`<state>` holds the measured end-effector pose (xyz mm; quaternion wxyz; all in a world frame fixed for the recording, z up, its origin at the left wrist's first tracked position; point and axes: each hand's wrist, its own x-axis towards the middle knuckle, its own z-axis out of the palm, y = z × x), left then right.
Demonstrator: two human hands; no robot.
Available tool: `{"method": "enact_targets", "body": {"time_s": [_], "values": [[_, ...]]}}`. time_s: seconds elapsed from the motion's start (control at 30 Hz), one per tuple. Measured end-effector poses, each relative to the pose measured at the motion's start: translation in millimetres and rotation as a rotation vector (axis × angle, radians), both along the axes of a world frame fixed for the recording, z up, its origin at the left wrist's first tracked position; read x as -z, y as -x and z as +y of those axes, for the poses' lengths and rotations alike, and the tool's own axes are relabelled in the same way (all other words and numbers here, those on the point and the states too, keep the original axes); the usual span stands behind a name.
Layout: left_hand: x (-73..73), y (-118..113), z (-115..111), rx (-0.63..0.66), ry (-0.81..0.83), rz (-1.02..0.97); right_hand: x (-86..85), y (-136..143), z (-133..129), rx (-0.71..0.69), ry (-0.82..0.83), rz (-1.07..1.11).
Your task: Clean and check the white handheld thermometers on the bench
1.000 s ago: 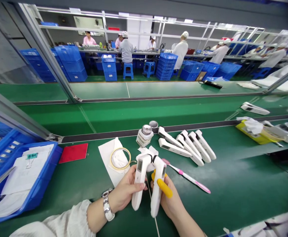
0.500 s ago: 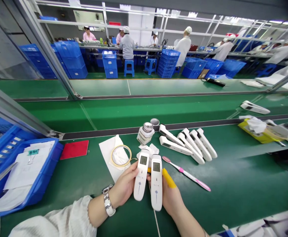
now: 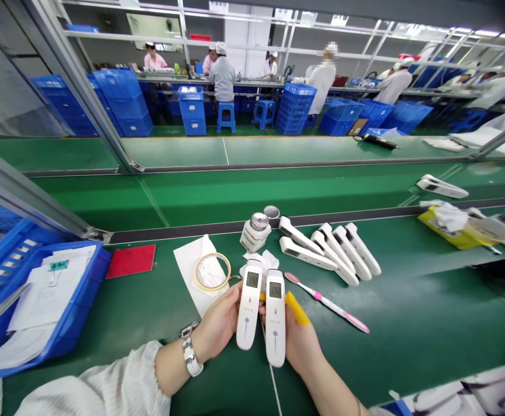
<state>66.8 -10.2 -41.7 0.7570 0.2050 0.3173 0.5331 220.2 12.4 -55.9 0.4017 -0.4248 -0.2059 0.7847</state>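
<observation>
Since a second ago, the left white device (image 3: 249, 315) and right white device (image 3: 275, 329) have turned so their screens (image 3: 253, 280) face me. Both sit at six o'clock over the green bench (image 3: 157, 312). My left hand (image 3: 218, 326) wraps its grip around one, my right hand (image 3: 302, 344) the other, side by side, probably for reading together. A toothbrush (image 3: 334, 306) lies at three o'clock from them, seemingly handy.

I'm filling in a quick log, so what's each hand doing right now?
Left hand: closed, holding a white handheld device.
Right hand: closed, holding a second white device.
</observation>
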Motion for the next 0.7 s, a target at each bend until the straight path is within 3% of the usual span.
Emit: {"method": "enact_targets", "body": {"time_s": [0.7], "values": [[-1.2, -0.3, 0.5, 0.005, 0.094, -0.008, -8.2, 4.9, 1.1, 0.038, 0.065, 0.041]]}}
